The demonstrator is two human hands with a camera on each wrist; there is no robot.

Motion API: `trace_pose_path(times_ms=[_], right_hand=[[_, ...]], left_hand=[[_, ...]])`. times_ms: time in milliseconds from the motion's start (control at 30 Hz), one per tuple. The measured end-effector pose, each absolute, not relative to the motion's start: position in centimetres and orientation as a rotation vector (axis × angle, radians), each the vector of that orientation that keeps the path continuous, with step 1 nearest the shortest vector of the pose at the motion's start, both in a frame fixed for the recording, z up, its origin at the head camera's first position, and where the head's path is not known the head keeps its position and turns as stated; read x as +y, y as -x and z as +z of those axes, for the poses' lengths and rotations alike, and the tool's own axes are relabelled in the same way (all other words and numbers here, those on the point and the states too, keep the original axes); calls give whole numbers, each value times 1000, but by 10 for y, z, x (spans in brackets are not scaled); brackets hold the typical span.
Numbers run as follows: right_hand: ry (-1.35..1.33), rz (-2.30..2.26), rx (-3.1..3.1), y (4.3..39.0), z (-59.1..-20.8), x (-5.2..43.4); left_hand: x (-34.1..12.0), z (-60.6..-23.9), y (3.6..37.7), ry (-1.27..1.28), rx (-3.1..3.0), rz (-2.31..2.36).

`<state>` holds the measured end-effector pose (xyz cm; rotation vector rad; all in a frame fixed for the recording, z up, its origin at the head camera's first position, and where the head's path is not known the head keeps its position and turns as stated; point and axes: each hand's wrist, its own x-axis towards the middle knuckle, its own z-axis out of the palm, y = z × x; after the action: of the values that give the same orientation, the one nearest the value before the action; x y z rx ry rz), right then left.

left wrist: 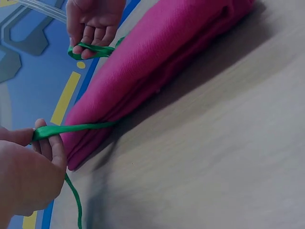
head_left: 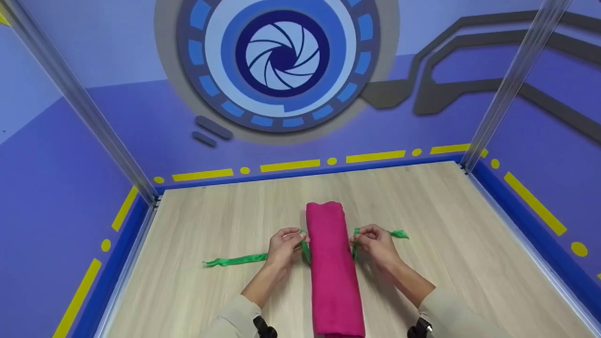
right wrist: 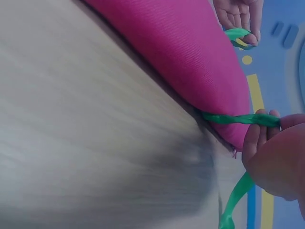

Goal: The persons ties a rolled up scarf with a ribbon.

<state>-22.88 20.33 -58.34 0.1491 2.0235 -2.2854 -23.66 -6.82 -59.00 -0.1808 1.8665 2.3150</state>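
A rolled bright pink cloth (head_left: 334, 272) lies lengthwise on the table between the two hands. A green ribbon (head_left: 242, 260) passes beneath the roll and comes up on both sides. On the left side, my left hand (head_left: 283, 246) pinches the ribbon between thumb and fingers close to the roll, its loose end trailing left across the table. My right hand (head_left: 378, 245) pinches the other part of the ribbon on the right side, with a shorter tail beyond the fingers. In the left wrist view the ribbon (left wrist: 78, 128) runs taut from the fingers to the roll's underside.
The pale wooden table (head_left: 211, 300) is bordered by blue printed panels (head_left: 127, 126) at the back and sides. Metal posts (head_left: 89, 103) stand at the two back corners. Dark straps or mounts (head_left: 265, 327) sit near both sleeves.
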Motion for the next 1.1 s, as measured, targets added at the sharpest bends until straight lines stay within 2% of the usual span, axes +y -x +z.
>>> trace_pose_path(times_ms=[567,1100], right_hand=[[-21,-2231,2023,227,-582,199],[27,-2251,2046,238,-570,182]], left_hand=[[-56,-578,234,117,1922,2261],[-25,-572,242,32,2005,2202]])
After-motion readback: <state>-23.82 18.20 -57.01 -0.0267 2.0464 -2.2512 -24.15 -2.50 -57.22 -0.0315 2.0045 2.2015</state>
